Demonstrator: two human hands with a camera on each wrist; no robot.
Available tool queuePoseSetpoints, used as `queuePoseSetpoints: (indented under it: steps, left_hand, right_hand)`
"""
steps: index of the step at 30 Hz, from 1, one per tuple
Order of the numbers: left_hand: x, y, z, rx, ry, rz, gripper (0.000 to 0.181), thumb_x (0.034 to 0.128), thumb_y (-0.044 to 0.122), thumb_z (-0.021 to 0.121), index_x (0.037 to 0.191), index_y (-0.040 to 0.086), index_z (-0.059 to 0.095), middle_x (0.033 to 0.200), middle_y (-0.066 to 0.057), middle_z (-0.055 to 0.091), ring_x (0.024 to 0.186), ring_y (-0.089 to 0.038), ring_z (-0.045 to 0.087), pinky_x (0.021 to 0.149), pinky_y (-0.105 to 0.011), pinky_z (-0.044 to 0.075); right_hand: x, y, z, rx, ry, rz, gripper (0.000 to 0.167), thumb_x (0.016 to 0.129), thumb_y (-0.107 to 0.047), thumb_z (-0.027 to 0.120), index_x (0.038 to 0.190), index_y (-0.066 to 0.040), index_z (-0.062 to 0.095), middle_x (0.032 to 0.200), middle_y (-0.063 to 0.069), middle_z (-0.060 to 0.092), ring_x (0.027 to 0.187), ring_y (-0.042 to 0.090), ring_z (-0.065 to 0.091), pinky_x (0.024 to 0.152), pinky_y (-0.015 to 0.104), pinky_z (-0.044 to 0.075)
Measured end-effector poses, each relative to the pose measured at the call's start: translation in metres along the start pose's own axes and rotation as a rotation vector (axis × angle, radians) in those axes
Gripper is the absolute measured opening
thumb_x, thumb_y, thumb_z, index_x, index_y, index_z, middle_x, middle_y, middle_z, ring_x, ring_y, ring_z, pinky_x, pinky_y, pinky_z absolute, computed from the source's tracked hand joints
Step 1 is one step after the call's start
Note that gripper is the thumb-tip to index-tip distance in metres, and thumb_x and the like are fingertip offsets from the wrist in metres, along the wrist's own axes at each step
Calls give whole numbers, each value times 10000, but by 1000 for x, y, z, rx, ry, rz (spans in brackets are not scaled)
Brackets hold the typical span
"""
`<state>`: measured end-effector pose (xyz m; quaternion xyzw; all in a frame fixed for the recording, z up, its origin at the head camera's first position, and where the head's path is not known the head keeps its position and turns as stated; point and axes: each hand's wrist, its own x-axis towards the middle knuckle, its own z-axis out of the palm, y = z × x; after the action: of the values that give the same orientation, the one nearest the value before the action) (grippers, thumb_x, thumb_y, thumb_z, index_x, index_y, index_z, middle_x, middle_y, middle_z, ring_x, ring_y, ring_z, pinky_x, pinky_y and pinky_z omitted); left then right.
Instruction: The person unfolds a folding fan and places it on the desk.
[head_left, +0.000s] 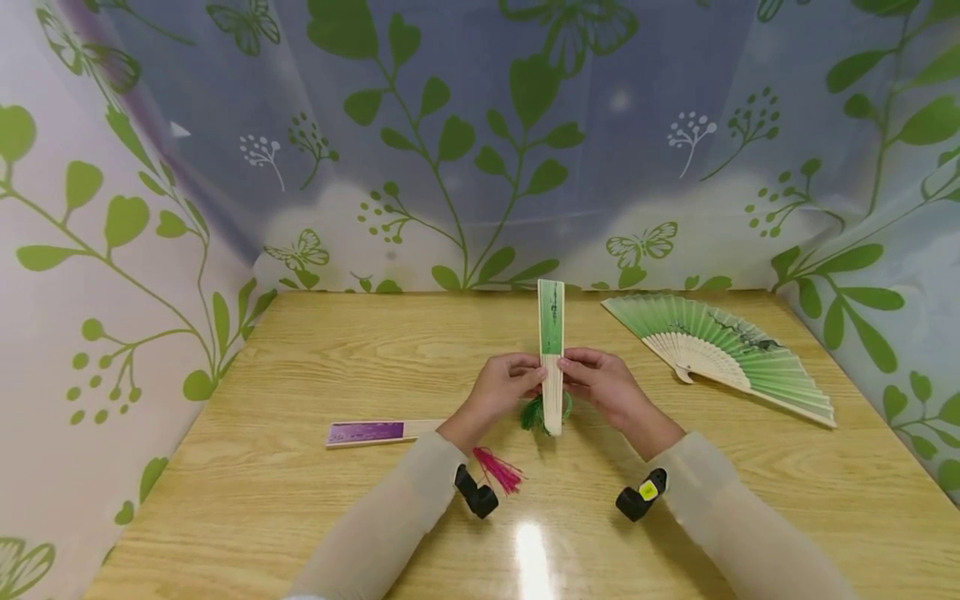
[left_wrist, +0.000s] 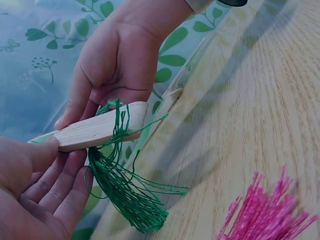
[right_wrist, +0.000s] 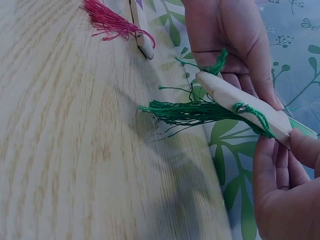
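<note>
A folded green hand fan [head_left: 552, 333] with pale wooden ribs stands upright above the table, held between both hands. My left hand [head_left: 498, 387] pinches its left side between thumb and fingers. On the other side my right hand [head_left: 611, 390] pinches it at about the same height. From the pivot end hangs a green tassel [left_wrist: 127, 185], its strands loose; in the right wrist view the rivet and knotted green cord [right_wrist: 252, 115] show on the ribs. Below the left forearm lies a folded purple fan [head_left: 367, 432], partly hidden by the wrist, with a pink tassel [head_left: 498, 471].
An open green fan [head_left: 738, 350] with a dark branch print lies spread at the table's right. The wooden table [head_left: 300, 525] ends at the back against a patterned curtain [head_left: 465, 167] with leaves and butterflies. Similar cloth hangs at both sides.
</note>
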<state>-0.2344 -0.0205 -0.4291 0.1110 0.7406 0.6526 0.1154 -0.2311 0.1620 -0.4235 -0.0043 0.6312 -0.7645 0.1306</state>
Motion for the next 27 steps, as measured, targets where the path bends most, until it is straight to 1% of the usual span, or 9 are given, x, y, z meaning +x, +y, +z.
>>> queuePoseSetpoints:
  steps: [2, 4, 8, 13, 18, 22, 23, 24, 27]
  left_hand:
    - [0, -1, 0, 4, 1, 4, 256, 983, 61, 568, 1158, -116, 627, 1070, -256, 666, 946, -399, 647, 836, -446, 574]
    - [-1, -2, 0, 1, 5, 14, 259, 980, 70, 575, 1160, -108, 632, 1072, -246, 671, 925, -373, 658, 822, -424, 581]
    - [-1, -4, 0, -9, 21, 38, 269, 974, 89, 590, 1174, -82, 643, 1077, -229, 679, 872, -267, 679, 788, -359, 594]
    - [-1, -5, 0, -20, 36, 40, 264, 971, 75, 592, 1177, -81, 643, 1090, -228, 676, 863, -172, 670, 779, -318, 594]
    - [-1, -6, -2, -32, 57, 15, 251, 971, 57, 584, 1172, -80, 643, 1081, -227, 672, 839, -153, 658, 778, -308, 593]
    - [0, -7, -3, -53, 80, -3, 249, 973, 66, 584, 1169, -77, 641, 1059, -212, 669, 811, -135, 647, 773, -305, 593]
    - [-1, -7, -4, -57, 84, -8, 252, 973, 69, 585, 1171, -77, 640, 1061, -213, 667, 816, -140, 646, 781, -319, 593]
    - [-3, -3, -4, -57, 87, -11, 251, 974, 64, 583, 1169, -85, 637, 1063, -220, 664, 820, -149, 646, 796, -341, 591]
    - [-4, -2, -5, -75, 98, -8, 254, 973, 69, 589, 1165, -91, 634, 1051, -218, 665, 816, -149, 646, 812, -376, 588]
  right_hand:
    - [0, 1, -1, -4, -1, 1, 129, 992, -70, 554, 983, -134, 666, 857, -54, 680, 787, 55, 640, 708, 179, 558]
    - [1, 2, -1, -7, 3, 1, 111, 993, -76, 556, 996, -121, 658, 860, -52, 677, 788, 56, 638, 705, 177, 557]
    - [1, 3, -2, -6, 19, 4, 96, 992, -80, 560, 1046, -71, 639, 863, -48, 668, 790, 57, 633, 707, 178, 556]
    - [0, 3, -5, -3, 55, 20, 181, 994, -84, 556, 1149, 4, 585, 869, -47, 657, 796, 58, 630, 717, 180, 556]
    - [0, 4, -5, 13, 68, 29, 198, 995, -86, 554, 1168, 9, 542, 890, -39, 638, 806, 64, 636, 733, 190, 561]
    - [1, 5, -3, 30, 98, 33, 191, 994, -84, 553, 1159, 1, 506, 908, -25, 609, 809, 71, 634, 744, 194, 563]
    - [1, 5, -3, 31, 102, 34, 195, 995, -86, 552, 1161, 1, 497, 914, -23, 604, 812, 70, 632, 748, 192, 562]
    - [0, 4, -2, 32, 108, 34, 201, 995, -86, 552, 1165, 3, 491, 919, -22, 601, 815, 71, 630, 751, 192, 562]
    - [1, 4, -2, 32, 117, 34, 209, 998, -88, 548, 1171, 8, 480, 924, -19, 593, 823, 72, 624, 760, 189, 560]
